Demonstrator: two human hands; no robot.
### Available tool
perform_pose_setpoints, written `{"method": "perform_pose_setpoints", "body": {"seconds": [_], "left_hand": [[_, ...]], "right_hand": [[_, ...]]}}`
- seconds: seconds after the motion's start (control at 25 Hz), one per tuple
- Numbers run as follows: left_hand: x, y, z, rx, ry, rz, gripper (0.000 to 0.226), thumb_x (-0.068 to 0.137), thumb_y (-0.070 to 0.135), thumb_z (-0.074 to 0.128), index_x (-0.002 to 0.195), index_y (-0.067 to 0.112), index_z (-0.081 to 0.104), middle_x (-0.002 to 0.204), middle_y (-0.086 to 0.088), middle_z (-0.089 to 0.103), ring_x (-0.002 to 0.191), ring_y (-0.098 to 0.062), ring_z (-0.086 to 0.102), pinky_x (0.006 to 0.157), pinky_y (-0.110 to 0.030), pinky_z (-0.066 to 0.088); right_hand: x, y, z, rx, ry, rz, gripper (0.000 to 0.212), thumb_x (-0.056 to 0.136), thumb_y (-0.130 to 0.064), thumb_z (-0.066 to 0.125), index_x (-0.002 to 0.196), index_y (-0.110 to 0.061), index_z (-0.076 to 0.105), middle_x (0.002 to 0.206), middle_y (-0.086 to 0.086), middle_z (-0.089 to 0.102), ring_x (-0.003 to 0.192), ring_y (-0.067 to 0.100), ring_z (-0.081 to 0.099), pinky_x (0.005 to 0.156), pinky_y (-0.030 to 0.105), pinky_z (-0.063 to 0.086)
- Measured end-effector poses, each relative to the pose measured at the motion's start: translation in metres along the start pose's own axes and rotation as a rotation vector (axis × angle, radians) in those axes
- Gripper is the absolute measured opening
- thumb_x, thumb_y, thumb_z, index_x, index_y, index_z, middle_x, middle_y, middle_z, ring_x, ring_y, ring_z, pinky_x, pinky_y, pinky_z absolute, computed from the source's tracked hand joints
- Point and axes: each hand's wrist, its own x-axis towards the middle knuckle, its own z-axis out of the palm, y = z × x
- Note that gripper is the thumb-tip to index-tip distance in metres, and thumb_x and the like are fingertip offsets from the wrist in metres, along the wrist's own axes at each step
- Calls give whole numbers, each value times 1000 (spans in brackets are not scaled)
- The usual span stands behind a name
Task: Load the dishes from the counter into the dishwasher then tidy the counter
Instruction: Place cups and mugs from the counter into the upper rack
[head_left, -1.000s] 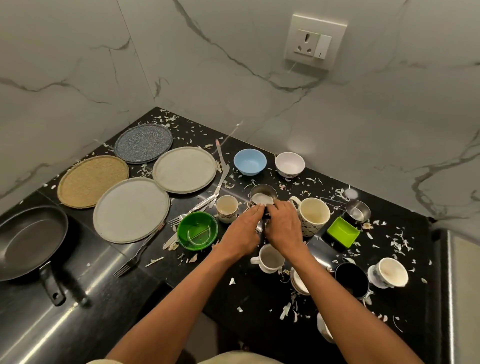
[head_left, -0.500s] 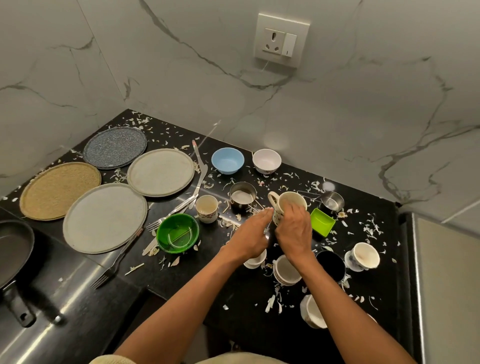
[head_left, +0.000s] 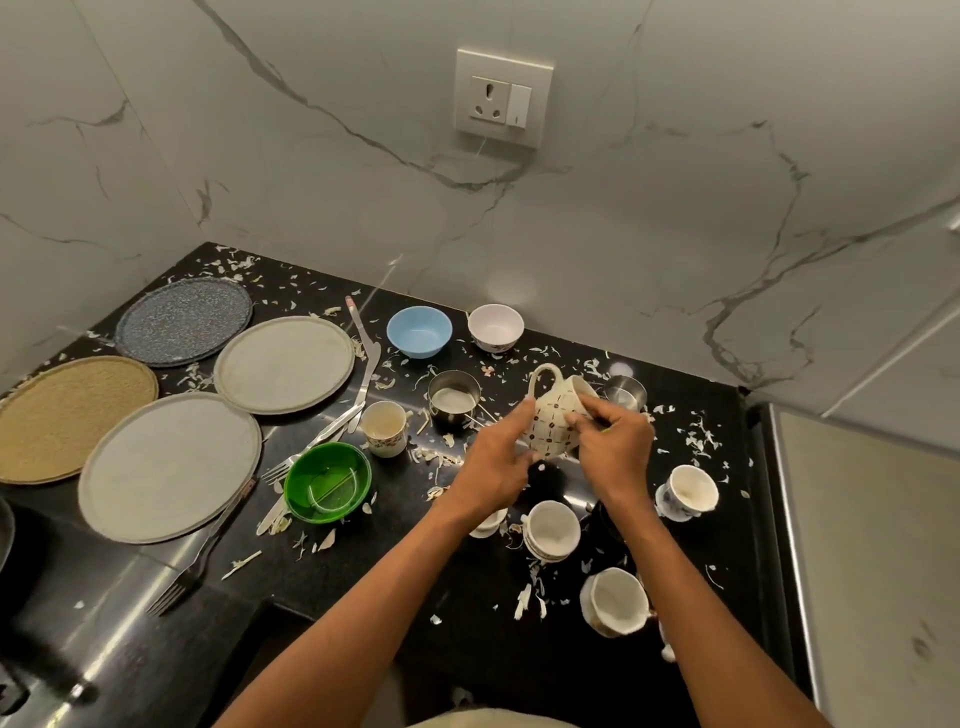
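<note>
Black speckled counter (head_left: 363, 587) sits in a corner of white marble-look wall, socket plate (head_left: 503, 97) up top, pale peel scraps scattered all over. Four round plates on the left, a green bowl (head_left: 327, 488) near the forks, blue bowl (head_left: 418, 330) and white bowl (head_left: 495, 327) by the wall, teacups on the right. Compared with half a second ago, the patterned mug (head_left: 553, 415) is now lifted off the counter and tipped over sideways, handle up. Left hand (head_left: 496, 457) grips its side, right hand (head_left: 613, 441) pinches the rim end.
</note>
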Motion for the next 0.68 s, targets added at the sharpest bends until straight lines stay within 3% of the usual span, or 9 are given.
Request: {"method": "perform_pose_setpoints", "body": {"seconds": [0.12,0.2,0.32,0.4,0.52,0.6,0.68], "left_hand": [[0,7,5,-21,34,99,83,82,2,76,152,16,34,156,-2,37,142,-6,30,115,-17,28],[-2,14,10,-50,39,159,88,77,5,81,152,17,35,156,-2,36,145,-10,29,118,-25,29],[-8,33,23,-165,-2,204,91,71,5,85,148,21,39,143,5,49,131,-9,49,102,-19,46],[-12,43,34,-211,-15,178,91,69,4,87,146,24,42,129,12,56,114,-1,59,91,-16,52],[-20,54,49,-308,-70,64,94,67,1,88,147,20,42,115,24,57,102,7,61,88,-16,52],[-24,58,58,-360,-120,11,92,65,4,89,145,19,46,115,19,62,102,3,64,89,-22,55],[-30,63,69,-350,-136,19,88,61,11,93,140,17,53,120,9,67,104,-3,67,89,-30,58]], "right_hand": [[0,-7,-28,199,76,220,27,85,-4,75,111,-11,74,104,-2,75,88,4,72,74,25,61],[-3,-12,-44,350,103,331,23,87,-3,73,108,-10,75,97,-2,76,88,9,73,73,28,62],[-16,-15,-68,548,185,441,21,87,2,70,107,-3,73,87,1,76,75,8,74,59,20,57],[-30,-12,-82,595,229,492,22,87,2,71,109,-2,73,84,1,76,69,8,73,56,21,56],[-51,-1,-101,656,272,549,22,86,0,72,107,-5,73,92,6,76,84,17,74,64,25,58],[-65,7,-115,679,312,554,19,85,-1,73,101,-11,74,100,8,76,98,24,72,76,31,59],[-79,12,-127,593,356,502,20,85,-5,75,104,-13,75,103,6,76,102,22,71,78,28,59]]}}
